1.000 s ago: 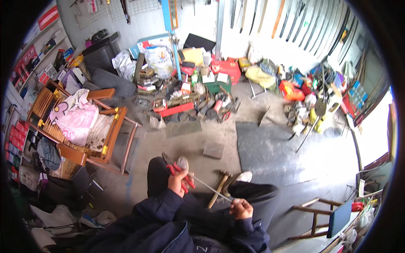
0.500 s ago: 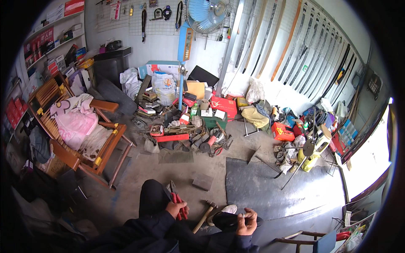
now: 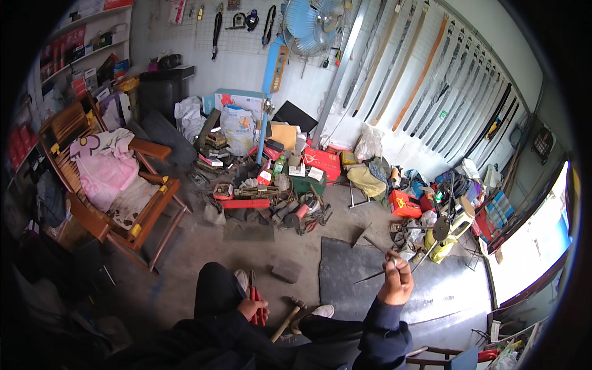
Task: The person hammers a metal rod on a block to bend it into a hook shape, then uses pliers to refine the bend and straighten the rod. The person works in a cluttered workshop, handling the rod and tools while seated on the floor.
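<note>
At the lower middle, my left hand (image 3: 250,308) is closed round red-handled pliers (image 3: 257,296), their jaws pointing away from me beside my dark-trousered leg. To the right, my right hand (image 3: 394,283) is raised over the dark floor mat (image 3: 342,259), fingers pinched on a thin metal rod (image 3: 369,277) that sticks out leftward; its end in the fingers is hard to make out. A wooden-handled hammer (image 3: 285,320) lies between my feet, near a white shoe (image 3: 322,311). A flat grey block (image 3: 285,272) rests on the concrete just beyond.
A wooden recliner (image 3: 145,228) with a pink blanket stands left. Piled tools, boxes and bags (image 3: 265,203) line the back wall beneath a blue fan (image 3: 308,28) and hanging belts (image 3: 431,80). A bright doorway (image 3: 527,240) is right; a chair (image 3: 459,357) sits lower right.
The view has tipped up, bringing in the fan and wall. My right hand has risen and moved right with the rod, away from the pliers that my left hand still holds.
</note>
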A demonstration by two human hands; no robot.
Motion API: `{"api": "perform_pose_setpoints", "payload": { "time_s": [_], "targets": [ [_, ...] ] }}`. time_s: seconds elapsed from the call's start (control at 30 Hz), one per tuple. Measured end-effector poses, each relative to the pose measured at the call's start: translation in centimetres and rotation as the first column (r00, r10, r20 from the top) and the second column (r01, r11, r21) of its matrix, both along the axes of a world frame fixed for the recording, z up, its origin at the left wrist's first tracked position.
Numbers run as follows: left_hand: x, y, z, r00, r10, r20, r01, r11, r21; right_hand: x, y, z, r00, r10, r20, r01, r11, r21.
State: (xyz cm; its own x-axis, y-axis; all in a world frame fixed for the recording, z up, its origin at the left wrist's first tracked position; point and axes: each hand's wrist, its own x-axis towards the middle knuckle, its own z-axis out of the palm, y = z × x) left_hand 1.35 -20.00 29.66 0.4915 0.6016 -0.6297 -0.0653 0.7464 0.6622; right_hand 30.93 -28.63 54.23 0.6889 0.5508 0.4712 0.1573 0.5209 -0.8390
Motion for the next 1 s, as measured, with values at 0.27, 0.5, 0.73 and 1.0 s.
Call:
{"api": "perform_pose_setpoints", "payload": {
  "time_s": [0.27,0.5,0.73,1.0],
  "targets": [
    [0.0,-0.1,0.7,0.999,-0.010,0.047,0.010,1.000,-0.008,-0.7,1.2,1.1,0.911,0.202,-0.358,-0.233,0.972,-0.043],
    [0.0,0.0,0.9,0.996,-0.050,0.077,0.051,0.999,-0.009,-1.6,2.0,0.3,0.784,0.360,-0.506,-0.402,0.915,0.027],
    [0.1,0.1,0.1,0.992,-0.058,0.115,0.055,0.998,0.029,-2.8,2.5,-2.9,0.760,0.324,-0.564,-0.403,0.915,-0.016],
    [1.2,-0.6,4.1,0.978,-0.045,0.205,-0.032,0.932,0.361,-8.6,1.7,-12.6,0.937,0.262,-0.231,-0.330,0.878,-0.345]
  ]
}}
